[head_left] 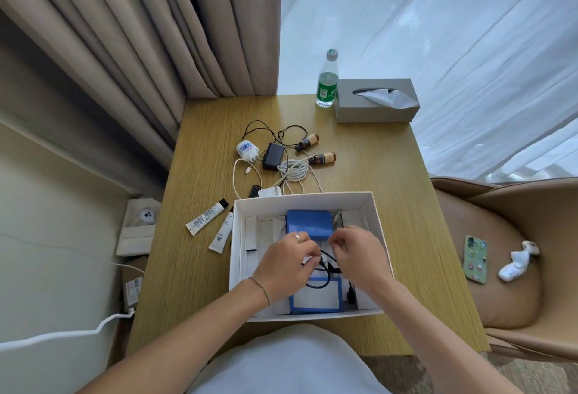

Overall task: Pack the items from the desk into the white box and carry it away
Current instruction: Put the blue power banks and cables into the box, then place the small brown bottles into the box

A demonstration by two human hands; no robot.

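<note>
Both our forearms reach forward over the near wall of the white box (369,206), which sits on the near half of the wooden surface (194,268). Our left hand (284,264) and right hand (356,257) meet low inside it, knuckles up, fingers curled inward. Together they pinch a black cable (323,281) with a small white piece between the fingertips. A ring sits on one left finger and a thin bracelet on the left wrist.

Inside the box, a blue case (308,223) lies toward the far wall, just beyond our hands. A blue-edged card (316,296) lies near the front wall, with the cable looping over it.

Still out on the surface beyond the box are a white plug (247,149), a black adapter (273,156), a coiled white cord (294,170) and two brown vials (308,142) (322,158), all tangled close together. Two white tubes (206,217) (223,232) lie just left of the box, one touching its wall.

At the far edge stand a water bottle (327,81) and a grey tissue box (375,101), side by side. To the right, a tan chair (500,268) carries a phone (475,259) and a white sock (298,264)-like bundle we cannot identify.
</note>
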